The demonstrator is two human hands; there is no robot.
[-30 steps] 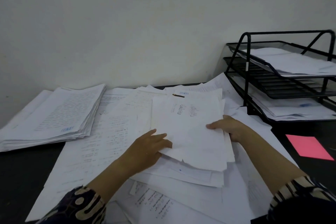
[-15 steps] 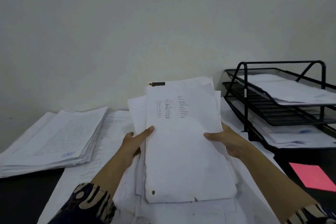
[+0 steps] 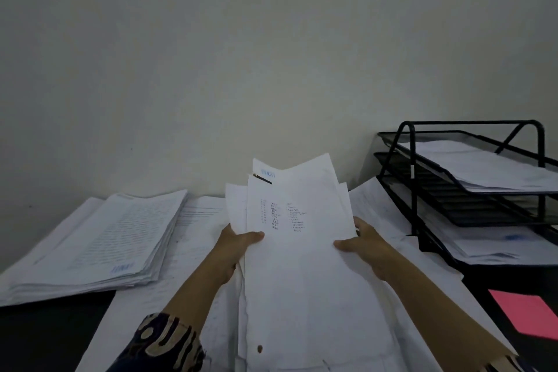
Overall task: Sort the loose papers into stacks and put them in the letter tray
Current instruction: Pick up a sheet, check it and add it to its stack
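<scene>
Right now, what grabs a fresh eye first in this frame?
The bundle of papers held upright at centre, left hand and right hand gripping its sides. Next, the black letter tray at right with sheets on its top and bottom tiers, and the thick stack at left.

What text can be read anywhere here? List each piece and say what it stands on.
None can be read.
Held bundle of papers, gripped by left hand and right hand: dark columns of print, too small.
Sheet behind it: blue stamp, blurred.
Left stack: fine lines and a blue stamp, blurred.
Letter tray papers: blue marks, blurred.
</scene>
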